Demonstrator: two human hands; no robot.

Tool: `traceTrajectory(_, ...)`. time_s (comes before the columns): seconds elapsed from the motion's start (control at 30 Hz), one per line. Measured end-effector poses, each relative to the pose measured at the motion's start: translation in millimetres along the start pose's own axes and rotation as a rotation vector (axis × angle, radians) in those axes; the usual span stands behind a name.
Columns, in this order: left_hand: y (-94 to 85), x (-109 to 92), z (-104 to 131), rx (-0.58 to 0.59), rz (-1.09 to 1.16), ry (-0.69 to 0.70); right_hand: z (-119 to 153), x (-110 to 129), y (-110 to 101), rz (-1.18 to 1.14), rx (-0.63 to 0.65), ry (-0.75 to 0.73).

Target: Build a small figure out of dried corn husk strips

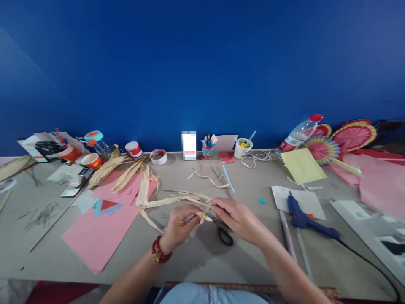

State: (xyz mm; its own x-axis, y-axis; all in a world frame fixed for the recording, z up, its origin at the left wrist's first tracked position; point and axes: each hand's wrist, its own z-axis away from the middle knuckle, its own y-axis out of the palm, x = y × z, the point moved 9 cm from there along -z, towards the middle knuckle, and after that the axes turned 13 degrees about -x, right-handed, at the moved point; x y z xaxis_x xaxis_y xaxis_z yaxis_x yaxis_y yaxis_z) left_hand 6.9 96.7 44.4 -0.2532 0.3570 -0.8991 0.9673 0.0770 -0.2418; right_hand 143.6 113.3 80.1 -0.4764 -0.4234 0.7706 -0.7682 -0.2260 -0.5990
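Observation:
Between my two hands is a pale strip of dried corn husk (205, 216), folded or knotted where the fingers meet. My left hand (182, 223), with a red bead bracelet (160, 250) at its wrist, pinches the strip's left side. From the right, my right hand (232, 213) pinches its upper end. A long braided-looking husk piece (174, 200) runs leftward from the hands to a wider bundle of husk (143, 188). Black-handled scissors (225, 236) lie under and beside my right hand, blades partly hidden.
Pink paper sheets (101, 230) and more dried husks (106, 169) lie at left. A blue glue gun (306, 219) rests at right on white paper, its cord trailing frontward. Along the wall stand a tape roll (158, 157), a pen cup (208, 151) and a tilted bottle (299, 134).

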Motion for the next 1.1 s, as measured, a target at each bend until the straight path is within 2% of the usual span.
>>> traceTrajectory(0.1, -1.9, 13, -2, -0.037, 0.056, -0.077, -4, -6, 4, -0.035, -0.007, 0.022)
traceTrajectory(0.23, -2.6, 36, -2, -0.121, 0.25, -0.302, -7, -21, 10, -0.081, -0.069, 0.099)
traceTrajectory(0.33, -2.7, 42, -3, -0.164, 0.289, -0.358, -7, -32, 16, -0.117, -0.108, 0.147)
traceTrajectory(0.53, -2.5, 38, -6, -0.119, 0.067, -0.201, -9, -46, 21, -0.066, -0.111, 0.162)
traceTrajectory(0.7, -7.3, 36, -9, -0.109, -0.098, -0.096, -13, -46, 22, -0.031, -0.079, 0.13)
traceTrajectory(0.93, -20.1, 27, -11, -0.185, -0.085, -0.105, -25, -34, 7, 0.009, -0.135, 0.069)
traceTrajectory(1.1, -25.3, 11, -20, -0.161, -0.045, -0.091, -35, -25, -3, 0.006, -0.129, 0.034)
